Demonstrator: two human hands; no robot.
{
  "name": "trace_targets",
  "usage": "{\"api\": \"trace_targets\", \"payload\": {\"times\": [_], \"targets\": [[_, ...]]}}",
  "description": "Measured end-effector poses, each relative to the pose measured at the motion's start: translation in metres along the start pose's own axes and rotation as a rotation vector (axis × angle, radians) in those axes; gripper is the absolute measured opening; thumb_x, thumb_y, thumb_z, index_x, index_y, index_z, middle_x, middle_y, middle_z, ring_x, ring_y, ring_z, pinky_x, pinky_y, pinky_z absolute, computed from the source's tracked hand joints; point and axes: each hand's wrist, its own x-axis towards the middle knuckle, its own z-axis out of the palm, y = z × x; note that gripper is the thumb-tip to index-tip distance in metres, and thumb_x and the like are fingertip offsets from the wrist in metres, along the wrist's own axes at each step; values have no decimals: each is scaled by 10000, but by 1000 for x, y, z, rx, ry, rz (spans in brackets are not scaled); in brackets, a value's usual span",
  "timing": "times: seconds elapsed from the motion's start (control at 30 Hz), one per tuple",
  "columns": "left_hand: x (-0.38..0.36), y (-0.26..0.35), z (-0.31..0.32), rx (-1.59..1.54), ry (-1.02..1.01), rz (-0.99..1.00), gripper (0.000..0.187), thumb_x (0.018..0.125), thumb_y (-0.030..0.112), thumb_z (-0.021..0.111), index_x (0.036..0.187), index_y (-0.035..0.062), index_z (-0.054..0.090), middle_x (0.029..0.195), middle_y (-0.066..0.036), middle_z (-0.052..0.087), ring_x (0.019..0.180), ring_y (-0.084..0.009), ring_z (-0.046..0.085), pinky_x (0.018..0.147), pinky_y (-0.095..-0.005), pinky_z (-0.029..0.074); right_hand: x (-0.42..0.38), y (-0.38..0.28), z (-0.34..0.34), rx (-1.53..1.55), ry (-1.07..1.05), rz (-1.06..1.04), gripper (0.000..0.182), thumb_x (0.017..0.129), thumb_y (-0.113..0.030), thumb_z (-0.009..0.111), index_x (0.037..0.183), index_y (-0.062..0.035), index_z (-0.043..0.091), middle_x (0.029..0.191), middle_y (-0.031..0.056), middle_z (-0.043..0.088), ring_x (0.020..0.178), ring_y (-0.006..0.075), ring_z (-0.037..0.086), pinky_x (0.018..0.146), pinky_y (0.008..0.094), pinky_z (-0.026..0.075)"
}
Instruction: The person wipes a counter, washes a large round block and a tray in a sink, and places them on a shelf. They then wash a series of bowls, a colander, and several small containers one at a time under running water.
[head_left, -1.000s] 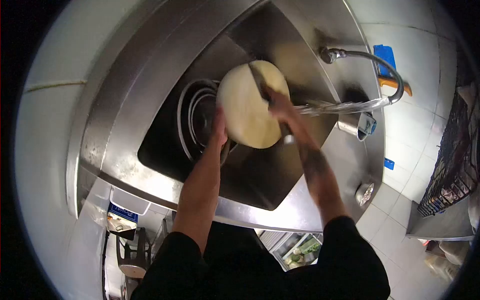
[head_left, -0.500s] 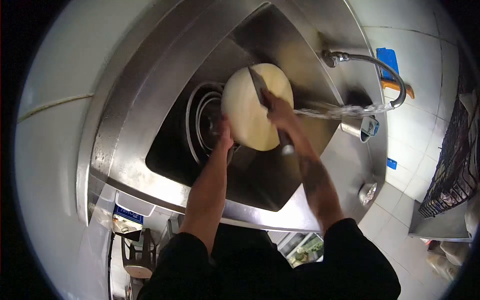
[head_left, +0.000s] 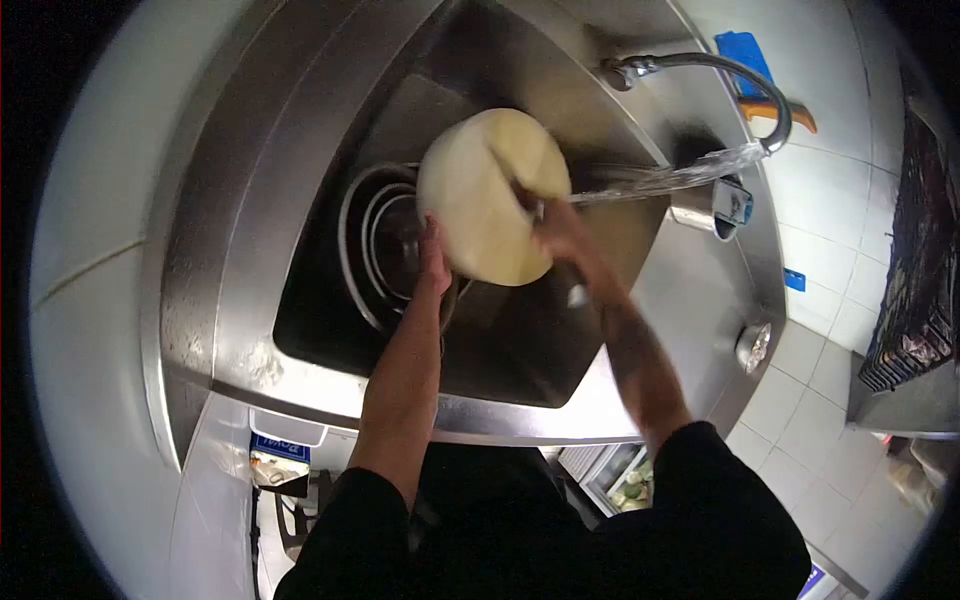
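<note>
A thick, round, pale cutting board (head_left: pixel 470 200) is held tilted over the sink, its broad face toward me. My left hand (head_left: pixel 434 258) grips its left edge from below, fingers against the rim. My right hand (head_left: pixel 565 235), smeared by motion, is closed round a knife (head_left: pixel 520 188) whose blade lies against the board's face. The blade is blurred, and a pale handle end shows below the hand. Partly behind the board, several nested round metal bowls (head_left: pixel 350 230) sit in the sink.
Water pours from a curved tap (head_left: pixel 735 68) into the steel sink (head_left: pixel 500 370), right of the board. A metal container (head_left: pixel 700 215) stands on the right ledge, with a small metal bowl (head_left: pixel 752 345) nearer me. An orange-handled tool (head_left: pixel 790 112) lies beyond the tap.
The knife has moved across the board's face and is more blurred. My left hand keeps its grip on the edge. The whole view has shifted slightly.
</note>
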Motion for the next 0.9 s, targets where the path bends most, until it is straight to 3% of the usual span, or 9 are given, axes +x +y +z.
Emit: {"api": "trace_targets", "payload": {"times": [0.07, 0.2, 0.4, 0.43, 0.5, 0.57, 0.77, 0.87, 0.9], "targets": [[2, -7, -7, -9, -41, -48, 828, 852, 542, 585, 1418, 48, 236, 1435, -102, 325, 1287, -245, 353, 1068, -421, 287, -89, -2, 30, 10, -99, 99, 601, 760, 72, 474, 1346, -58, 438, 1366, 184, 456, 1246, 320, 455, 1071, 385, 328], [-1, -6, 8, 192, 110, 52, 844, 806, 456, 686, 1393, 5, 280, 1384, -136, 387, 1269, -257, 373, 1051, -411, 310, -152, -6, 67, 20, -157, 245, 772, 660, 96, 465, 1406, -74, 361, 1397, 161, 433, 1312, 268, 391, 1094, 338, 293], [-15, 11, 28, 299, 173, 21, 855, 817, 499, 654, 1391, -8, 277, 1392, -149, 377, 1260, -261, 383, 1054, -397, 307, 18, 77, 13, -22, 20, 171, 649, 780, -251, 673, 1334, -5, 441, 1307, 190, 517, 1212, 269, 498, 1020, 345, 386], [-12, 8, 25, 303, 173, 18, 855, 817, 499, 654, 1391, -8, 277, 1392, -149, 377, 1260, -261, 383, 1054, -397, 307, 52, 170, 26, -50, 248, -252, 624, 768, -258, 685, 1300, -9, 476, 1161, 203, 605, 1081, 301, 578, 938, 396, 442], [-5, 2, 13, 232, 124, -46, 891, 830, 566, 596, 1418, 2, 236, 1437, -139, 323, 1292, -257, 350, 1075, -401, 276, 40, 95, -22, 387, -119, 508, 583, 792, -218, 654, 1304, -7, 470, 1185, 204, 594, 1070, 297, 585, 946, 387, 437], [0, -1, 7, 191, 16, 52, 920, 832, 592, 571, 1434, 8, 192, 1454, -130, 299, 1309, -256, 328, 1086, -399, 257, -23, 49, -19, 9, -89, 138, 567, 809, -155, 621, 1327, -9, 444, 1235, 204, 566, 1111, 289, 569, 965, 378, 427], [-2, 4, 10, 132, 16, -11, 981, 836, 639, 523, 1460, 20, 86, 1479, -114, 264, 1348, -254, 269, 1110, -383, 212, -140, 24, 55, -6, -99, 194, 843, 591, 157, 442, 1391, -105, 401, 1440, 186, 355, 1347, 286, 328, 1129, 370, 242], [-9, 1, 15, 123, 58, -19, 1013, 825, 650, 528, 1458, 12, 61, 1478, -132, 254, 1350, -258, 262, 1110, -386, 213, -35, 47, 27, 111, 35, 60, 696, 722, -106, 642, 1376, -61, 407, 1318, 182, 510, 1205, 299, 507, 1022, 377, 390], [-4, 1, 16, 108, 98, 14, 1030, 818, 656, 533, 1457, 8, 50, 1477, -143, 249, 1351, -261, 259, 1109, -389, 216, 21, 78, 17, -171, -32, 170, 772, 711, -287, 721, 1366, -30, 403, 1257, 186, 558, 1123, 287, 566, 932, 383, 460]]}}
